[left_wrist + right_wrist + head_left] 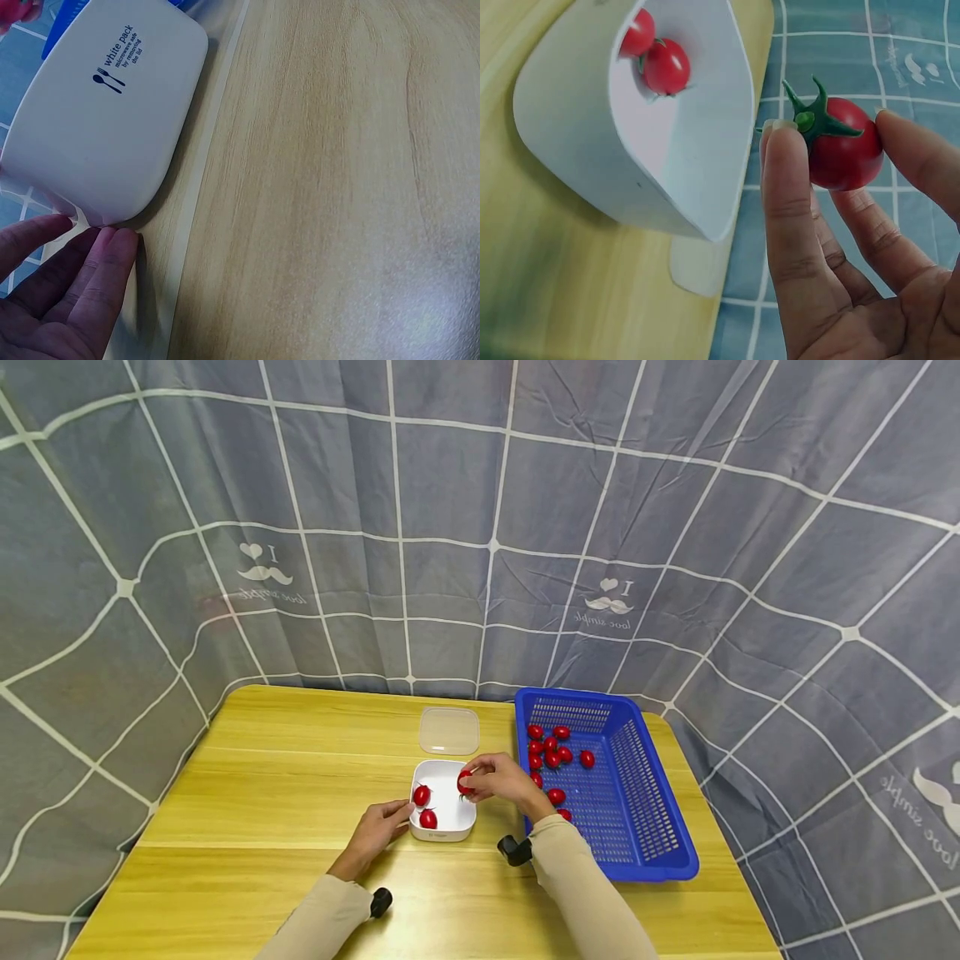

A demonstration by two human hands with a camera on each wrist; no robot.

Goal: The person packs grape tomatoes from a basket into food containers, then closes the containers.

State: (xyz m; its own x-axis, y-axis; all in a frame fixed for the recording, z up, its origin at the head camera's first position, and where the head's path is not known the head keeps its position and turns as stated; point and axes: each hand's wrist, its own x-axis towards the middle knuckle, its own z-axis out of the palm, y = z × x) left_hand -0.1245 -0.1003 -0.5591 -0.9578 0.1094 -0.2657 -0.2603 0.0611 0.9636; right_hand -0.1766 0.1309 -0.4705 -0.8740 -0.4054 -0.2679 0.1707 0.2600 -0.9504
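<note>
A red cherry tomato (846, 142) with a green stem top is pinched between the thumb and fingers of my right hand (501, 777), over the right side of a white square box (450, 832). Two more tomatoes, one upper (422, 795) and one lower (428, 819), lie inside on the left. My left hand (377, 831) touches the box's left side with its fingertips (120, 244), the fingers fairly straight. Dark print, "white pack" with a fork and spoon, marks the box wall (82, 142) in the left wrist view.
A blue plastic basket (660, 810) stands at the right with several tomatoes (552, 759), mostly along its left side. Behind the box lies a translucent lid (449, 731) on the wooden table (300, 760). A grey checked curtain (442, 568) hangs around the table.
</note>
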